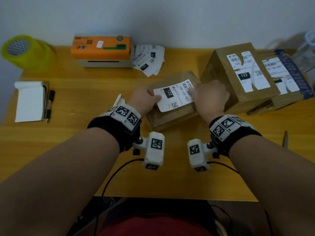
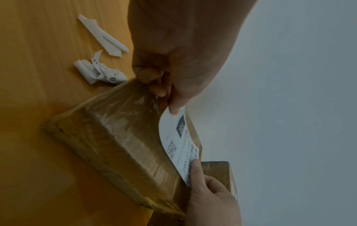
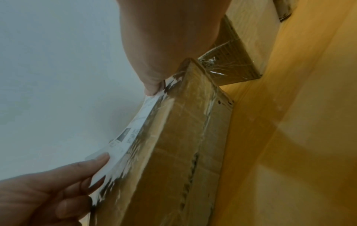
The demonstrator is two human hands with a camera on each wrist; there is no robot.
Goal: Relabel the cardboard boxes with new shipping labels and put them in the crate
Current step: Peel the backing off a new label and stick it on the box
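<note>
A small flat cardboard box (image 1: 170, 114) wrapped in clear tape lies at the middle of the table. Over its top arches a new white shipping label (image 1: 173, 95) marked 122. My left hand (image 1: 156, 97) pinches the label's left end between thumb and fingers and holds that end lifted off the box (image 2: 115, 145). My right hand (image 1: 193, 91) holds the label's right end; its thumb (image 3: 154, 87) lies on the label (image 3: 135, 126) at the box's far corner and its fingers are curled. The middle of the label (image 2: 177, 145) bows upward. No crate is in view.
Two bigger boxes with torn old labels (image 1: 238, 77) (image 1: 283, 82) stand right of my hand. At the back stand an orange label printer (image 1: 102, 50), loose labels (image 1: 148, 58) and a green tape roll (image 1: 25, 51). A notepad (image 1: 29, 101), pens (image 1: 49, 103) and peeled scraps (image 2: 100, 71) lie on the left.
</note>
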